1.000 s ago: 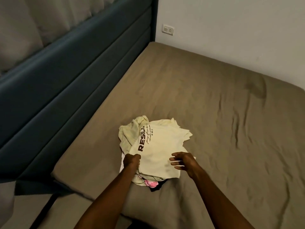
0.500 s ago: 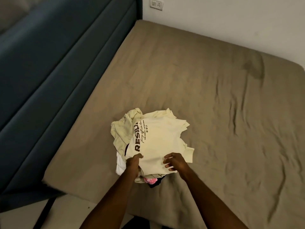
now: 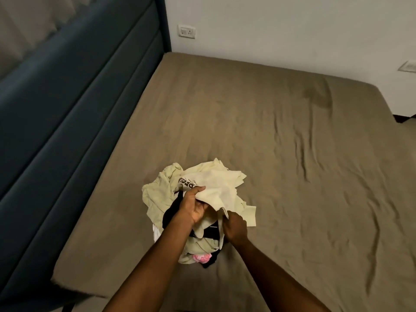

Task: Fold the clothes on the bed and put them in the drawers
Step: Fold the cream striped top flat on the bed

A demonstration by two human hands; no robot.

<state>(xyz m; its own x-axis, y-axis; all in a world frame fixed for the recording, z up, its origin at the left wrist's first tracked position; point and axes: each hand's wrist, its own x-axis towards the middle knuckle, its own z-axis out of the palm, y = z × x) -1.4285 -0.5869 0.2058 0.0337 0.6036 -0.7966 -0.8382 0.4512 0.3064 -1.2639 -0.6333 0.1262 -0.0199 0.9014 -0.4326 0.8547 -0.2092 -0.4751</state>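
The pile of clothes [image 3: 195, 212] sits on the bed [image 3: 281, 154] near its 6 o'clock edge, close to the blue headboard [image 3: 67, 122] at 9 o'clock. The left hand [image 3: 191, 206] pinches the near hem of the cream printed T-shirt [image 3: 216, 188], thumb on top, lifting it off the heap. The right hand [image 3: 234, 228] grips the same hem at 4 o'clock of the left. Black and pink garments [image 3: 202, 258] show underneath.
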